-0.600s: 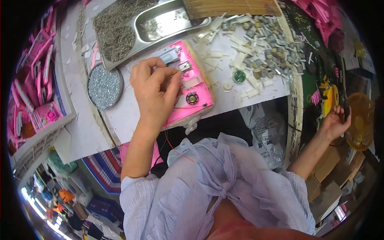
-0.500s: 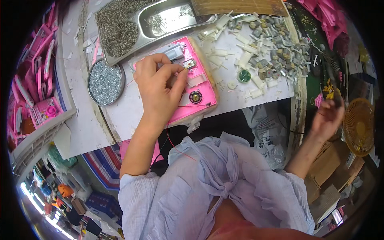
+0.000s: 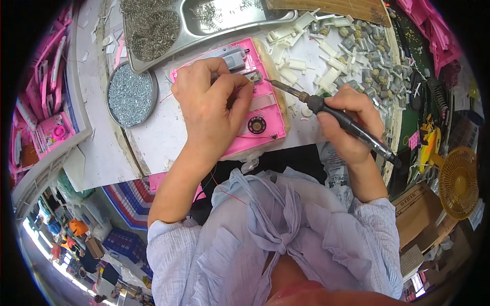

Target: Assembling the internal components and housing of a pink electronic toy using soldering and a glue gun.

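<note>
Best to steady left hand (image 3: 210, 104) over pink case (image 3: 273, 117), fingers pinched together (cannot tell on what); angle iron (image 3: 352, 128), clamped in right hand (image 3: 353, 147), lightly from right.

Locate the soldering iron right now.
Head view, right of centre: the soldering iron is in the right hand, tip pointing left, near the right edge of the pink casing.
</note>
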Demonstrator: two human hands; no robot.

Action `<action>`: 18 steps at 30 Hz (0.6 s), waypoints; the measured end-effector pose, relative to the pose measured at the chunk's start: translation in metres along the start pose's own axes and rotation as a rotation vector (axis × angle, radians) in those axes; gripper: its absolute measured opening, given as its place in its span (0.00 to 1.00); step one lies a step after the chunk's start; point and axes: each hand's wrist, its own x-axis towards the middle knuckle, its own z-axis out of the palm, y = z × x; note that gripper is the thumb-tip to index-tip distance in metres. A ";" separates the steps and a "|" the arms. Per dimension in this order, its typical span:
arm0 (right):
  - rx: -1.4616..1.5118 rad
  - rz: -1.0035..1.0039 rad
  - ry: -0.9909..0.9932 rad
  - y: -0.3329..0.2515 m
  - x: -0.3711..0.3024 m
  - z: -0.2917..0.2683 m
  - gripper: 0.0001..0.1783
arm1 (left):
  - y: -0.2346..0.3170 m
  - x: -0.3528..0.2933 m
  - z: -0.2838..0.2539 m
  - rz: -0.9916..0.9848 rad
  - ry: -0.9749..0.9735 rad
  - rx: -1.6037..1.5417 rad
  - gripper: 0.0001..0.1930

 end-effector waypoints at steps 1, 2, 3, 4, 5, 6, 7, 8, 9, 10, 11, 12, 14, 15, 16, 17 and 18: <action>-0.013 -0.011 -0.006 0.001 0.001 0.000 0.15 | 0.000 0.001 0.000 0.002 -0.002 0.002 0.08; -0.025 -0.022 -0.012 0.002 0.002 0.000 0.16 | 0.000 0.002 0.000 0.004 -0.004 0.004 0.08; -0.013 -0.012 -0.033 0.003 0.001 0.000 0.15 | 0.001 0.001 0.000 0.001 -0.002 0.010 0.08; -0.001 -0.002 -0.054 0.003 0.000 0.001 0.15 | 0.001 0.001 0.000 -0.002 -0.001 0.017 0.08; 0.011 0.007 -0.075 0.004 -0.001 0.001 0.15 | 0.001 0.000 0.000 -0.005 0.001 0.023 0.08; -0.002 0.008 -0.057 0.003 0.000 0.001 0.15 | 0.001 0.001 0.000 0.000 0.002 0.024 0.08; -0.016 0.009 -0.040 0.003 0.002 0.002 0.15 | 0.001 0.001 0.000 0.005 0.004 0.024 0.08; -0.029 0.010 -0.023 0.003 0.003 0.002 0.16 | 0.000 0.002 0.001 0.009 0.005 0.025 0.08; -0.029 0.011 -0.025 0.003 0.004 0.003 0.16 | 0.001 0.002 0.000 0.008 0.005 0.026 0.08; -0.029 0.011 -0.026 0.004 0.003 0.003 0.16 | 0.001 0.002 0.000 0.007 0.005 0.028 0.08; -0.030 0.012 -0.028 0.004 0.004 0.003 0.16 | 0.001 0.002 0.000 0.006 0.005 0.030 0.08; -0.029 0.014 -0.028 0.004 0.004 0.003 0.16 | 0.002 0.002 0.000 0.005 0.003 0.032 0.08; -0.029 0.018 -0.027 0.003 0.004 0.004 0.15 | 0.002 0.002 -0.001 0.004 -0.002 0.036 0.08; -0.027 0.014 -0.033 0.003 0.004 0.004 0.15 | 0.002 0.002 -0.001 0.001 -0.004 0.034 0.08; -0.025 0.010 -0.038 0.003 0.005 0.004 0.15 | 0.002 0.002 -0.001 -0.001 -0.006 0.033 0.08; -0.023 0.006 -0.042 0.003 0.005 0.004 0.15 | 0.003 0.002 -0.001 -0.002 -0.008 0.031 0.08; -0.028 0.003 -0.047 0.002 0.005 0.004 0.16 | 0.002 0.002 -0.001 -0.004 -0.009 0.030 0.08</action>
